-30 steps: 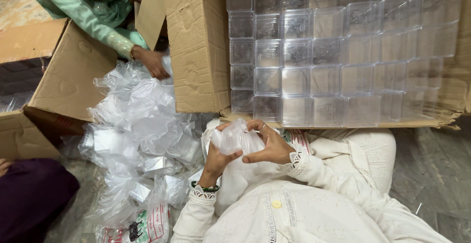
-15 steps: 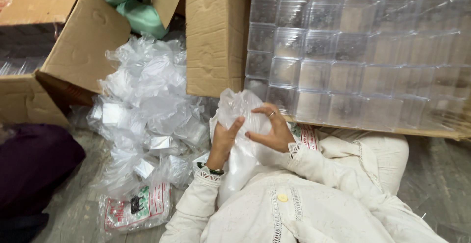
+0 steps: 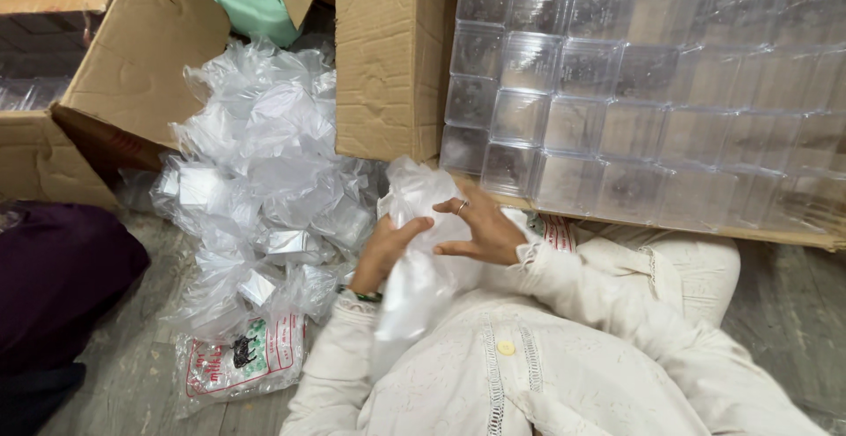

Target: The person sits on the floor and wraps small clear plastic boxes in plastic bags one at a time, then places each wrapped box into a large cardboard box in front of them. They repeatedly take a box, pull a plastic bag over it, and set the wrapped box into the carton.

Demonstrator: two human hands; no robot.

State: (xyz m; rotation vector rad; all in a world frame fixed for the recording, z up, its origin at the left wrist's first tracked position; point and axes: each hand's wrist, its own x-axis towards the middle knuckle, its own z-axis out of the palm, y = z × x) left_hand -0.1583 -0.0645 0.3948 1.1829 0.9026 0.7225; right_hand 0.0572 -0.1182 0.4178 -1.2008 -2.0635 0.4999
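Observation:
Both my hands work a crumpled clear plastic bag (image 3: 414, 225) held in front of my chest. My left hand (image 3: 381, 251) grips the bag from the left side, fingers curled into the film. My right hand (image 3: 480, 229), with a ring on one finger, presses on the bag from the right with its fingers spread over it. What is inside the bag is hidden by the wrinkled plastic. Right behind the bag lies an open cardboard box (image 3: 392, 66) filled with stacked clear plastic cube boxes (image 3: 634, 101).
A heap of empty clear plastic bags (image 3: 264, 181) lies on the floor to my left, with a printed bag (image 3: 238, 361) at its near end. Another open cardboard box (image 3: 115, 57) stands at far left. A person's green sleeve (image 3: 251, 0) shows at top; dark purple cloth (image 3: 62, 277) at left.
The view has shifted left and closer to the cube boxes. My hands keep kneading the bag, and the other person's green sleeve has drawn back toward the top edge.

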